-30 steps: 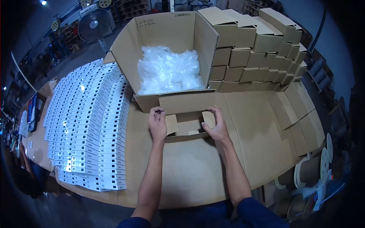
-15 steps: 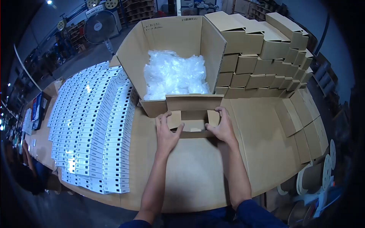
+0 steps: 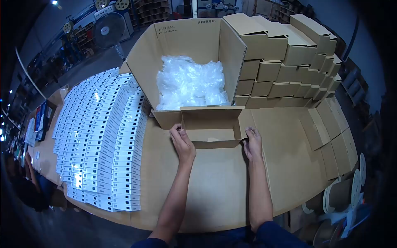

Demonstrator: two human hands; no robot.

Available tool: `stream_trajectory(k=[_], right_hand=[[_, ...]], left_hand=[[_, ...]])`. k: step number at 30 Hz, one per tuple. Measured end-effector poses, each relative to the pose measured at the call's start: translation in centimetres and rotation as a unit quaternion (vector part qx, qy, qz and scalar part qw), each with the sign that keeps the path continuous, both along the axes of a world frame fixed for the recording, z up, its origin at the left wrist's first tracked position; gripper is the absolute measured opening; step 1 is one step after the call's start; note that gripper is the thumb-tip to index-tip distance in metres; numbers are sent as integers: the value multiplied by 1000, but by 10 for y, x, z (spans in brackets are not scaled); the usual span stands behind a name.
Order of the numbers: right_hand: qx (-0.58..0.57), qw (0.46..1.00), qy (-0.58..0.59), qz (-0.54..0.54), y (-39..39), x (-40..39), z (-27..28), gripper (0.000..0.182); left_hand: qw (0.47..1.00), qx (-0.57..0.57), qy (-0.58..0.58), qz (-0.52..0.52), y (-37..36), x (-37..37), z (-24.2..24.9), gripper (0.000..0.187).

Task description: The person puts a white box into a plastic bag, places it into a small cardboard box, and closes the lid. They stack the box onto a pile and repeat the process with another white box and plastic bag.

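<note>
Head | small box (image 3: 213,134): brown cardboard, long flap (image 3: 211,118) raised | left hand (image 3: 182,144), right hand (image 3: 253,144): curled at its ends, grip unclear

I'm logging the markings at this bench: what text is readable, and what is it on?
"FIBREA", last letter uncertain: printed on the top edge of the big carton's back wall.
Handwriting on the same carton: too blurred to read.
Small print on the white boxes: too small to read.
Small box between the hands: no text visible.
</note>
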State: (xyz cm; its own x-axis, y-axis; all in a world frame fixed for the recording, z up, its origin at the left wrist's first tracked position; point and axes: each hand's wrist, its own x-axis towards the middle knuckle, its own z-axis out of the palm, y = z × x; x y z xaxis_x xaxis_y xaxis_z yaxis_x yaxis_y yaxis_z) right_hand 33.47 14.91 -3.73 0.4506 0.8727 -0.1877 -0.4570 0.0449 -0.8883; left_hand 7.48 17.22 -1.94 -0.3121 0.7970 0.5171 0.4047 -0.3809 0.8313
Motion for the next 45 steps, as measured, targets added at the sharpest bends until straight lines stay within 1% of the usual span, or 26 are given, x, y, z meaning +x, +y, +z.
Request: stream_trajectory(k=[1,2,5,6,8,10,13,14,15,16,17,20,21,22,25,26,29,30,33,34,37,41,45], right_hand=[[-7,1000,12,-9,-1,0,-4,30],[-5,1000,15,15,-2,4,-6,35],[-15,999,-25,-24,-8,-10,30,43],[32,996,-75,-22,-3,-10,30,52],[32,987,-155,1,-6,-4,30,54],[18,971,-237,8,-18,-15,63,58],[34,905,-416,-85,-24,-27,67,59],[61,918,-378,-103,-33,-32,69,57],[74,880,-444,-153,-43,-43,76,46],[90,872,-454,-160,-56,-56,82,41],[107,865,-462,-167,-68,-70,86,36],[219,821,-527,-15,-100,-120,85,30],[234,816,-526,58,-111,-141,84,30],[258,794,-537,120,-120,-162,78,34],[313,709,-562,289,-152,-217,65,44],[330,674,-570,335,-157,-233,63,48],[341,584,-609,414,-170,-273,60,56],[327,570,-607,447,-171,-284,57,59],[329,523,-646,448,-169,-311,62,64],[334,514,-653,444,-166,-317,60,66],[333,485,-687,428,-162,-329,64,67],[331,504,-674,426,-161,-333,67,66],[331,513,-668,424,-164,-334,66,65]], left_hand=[[1000,10,4,2,2,-1,-3,44],[1000,19,8,4,2,-2,-6,41],[999,10,33,-19,-5,-7,4,41],[999,6,47,-24,-7,-9,5,43],[997,-4,76,-32,-11,-13,6,47],[994,23,97,-34,-13,-15,8,47],[994,39,98,-42,-26,-17,22,45],[994,40,96,-46,-34,-20,25,44],[994,39,93,-49,-46,-23,28,43],[996,19,75,-53,-65,-28,35,42],[994,18,93,-53,-86,-34,42,39],[986,7,157,-49,-158,-60,53,33],[982,4,182,-45,-183,-73,56,32],[977,4,208,-40,-204,-89,57,31],[969,-7,245,40,-265,-137,51,29],[971,-22,229,65,-282,-153,47,33],[949,-59,266,158,-313,-194,37,38],[946,-75,275,156,-318,-205,34,44],[929,-113,312,164,-321,-221,34,49],[929,-117,319,151,-321,-224,35,57],[927,-107,324,153,-322,-231,30,57],[913,-80,356,183,-322,-239,22,45],[903,-70,378,190,-323,-244,23,41]])
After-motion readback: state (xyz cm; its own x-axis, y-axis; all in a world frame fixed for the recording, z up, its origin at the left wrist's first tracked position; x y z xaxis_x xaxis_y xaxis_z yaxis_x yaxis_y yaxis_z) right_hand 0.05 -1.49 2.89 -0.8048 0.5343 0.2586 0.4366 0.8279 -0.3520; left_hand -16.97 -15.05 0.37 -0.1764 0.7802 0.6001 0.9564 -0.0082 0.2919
